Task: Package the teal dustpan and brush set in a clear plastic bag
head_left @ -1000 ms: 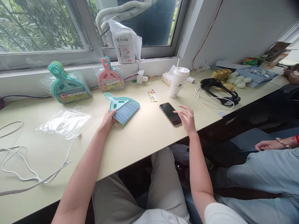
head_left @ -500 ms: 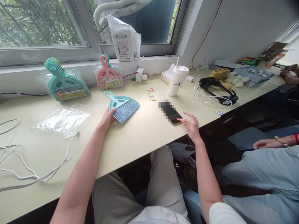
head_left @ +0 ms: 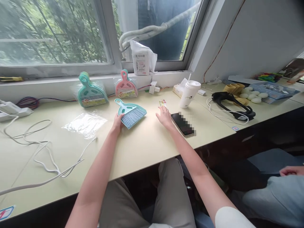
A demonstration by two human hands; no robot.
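A teal dustpan and brush set [head_left: 133, 115] is tilted on the pale table, with my left hand [head_left: 117, 123] gripping its left edge. To the right, my right hand [head_left: 164, 116] reaches over the table with fingers apart, at the near edge of a small printed card [head_left: 162, 102]; its fingertips partly cover the card. Whether they touch it is hard to tell. Just right of that hand lies a dark phone [head_left: 181, 123], partly blurred out. Behind the phone stands a white lidded cup [head_left: 189, 95] with a straw.
Wrapped teal dustpans [head_left: 92, 95] and pink ones [head_left: 125, 85] stand by the wall. Clear plastic film [head_left: 85, 123] and white cables [head_left: 47, 145] lie left. A black headset [head_left: 234, 106] lies right, near white egg-shaped objects [head_left: 251, 95]. Another person's hand [head_left: 291, 171] shows at far right.
My right hand has left the phone and moved left and forward to the card. My left hand keeps its hold on the dustpan set. The camera view has shifted left.
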